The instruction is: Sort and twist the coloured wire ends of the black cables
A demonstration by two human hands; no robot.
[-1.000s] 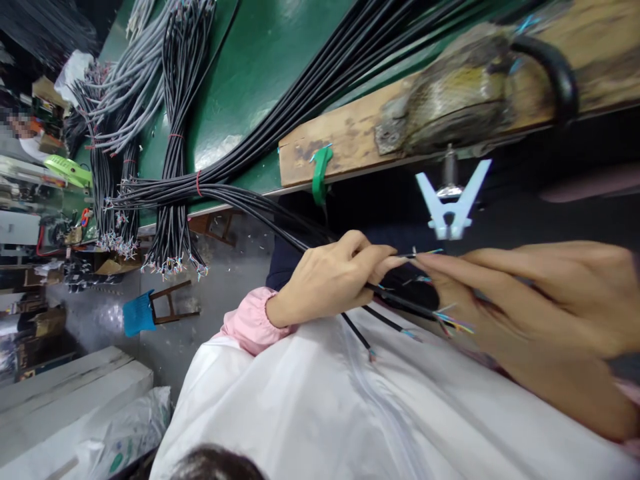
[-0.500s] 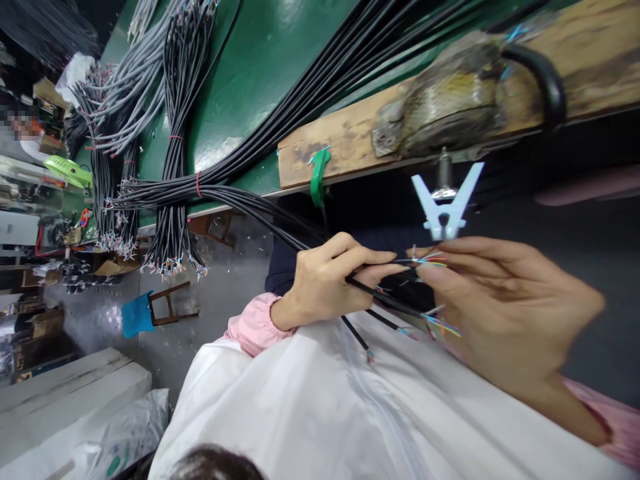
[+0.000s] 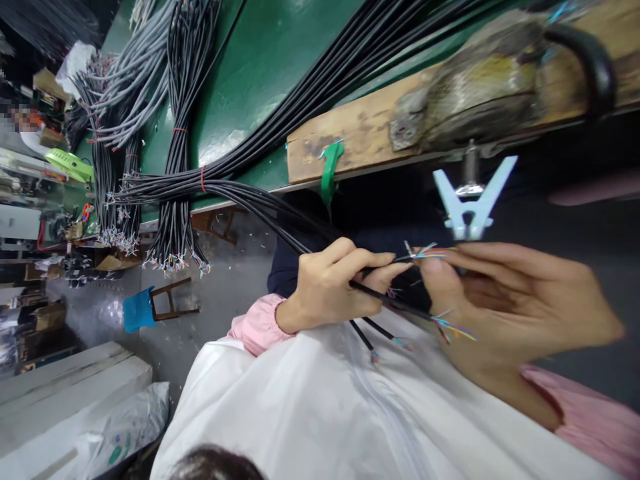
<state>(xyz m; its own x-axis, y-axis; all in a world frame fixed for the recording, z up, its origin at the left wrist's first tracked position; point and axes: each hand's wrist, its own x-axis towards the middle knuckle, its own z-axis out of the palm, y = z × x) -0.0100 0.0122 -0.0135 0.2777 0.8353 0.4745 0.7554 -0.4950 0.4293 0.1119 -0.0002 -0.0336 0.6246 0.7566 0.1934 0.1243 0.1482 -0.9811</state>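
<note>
My left hand (image 3: 340,277) is closed around a few black cables (image 3: 387,298), with one cable pinched between thumb and forefinger. Thin coloured wires (image 3: 425,254) fan out from that cable's stripped end. My right hand (image 3: 505,300) pinches at these wires with thumb and forefinger. Below, another stripped end spreads its coloured wires (image 3: 453,325) beside my right palm. Two more cable ends (image 3: 373,353) hang under my left hand over the white apron. Just above my right fingers, a pale blue clip (image 3: 470,207) sits below a metal tip (image 3: 471,167).
A wooden board (image 3: 345,127) lies along the edge of the green table (image 3: 280,40), carrying a taped tool (image 3: 480,87) and a green clip (image 3: 331,170). Bundled black cables (image 3: 175,180) and grey cables (image 3: 135,73) lie on the left. A blue stool (image 3: 139,310) stands on the floor.
The view has shifted slightly, so the board and pale blue clip appear farther right. My right hand has turned a little, and the pinched cable's wires are more spread and visible.
</note>
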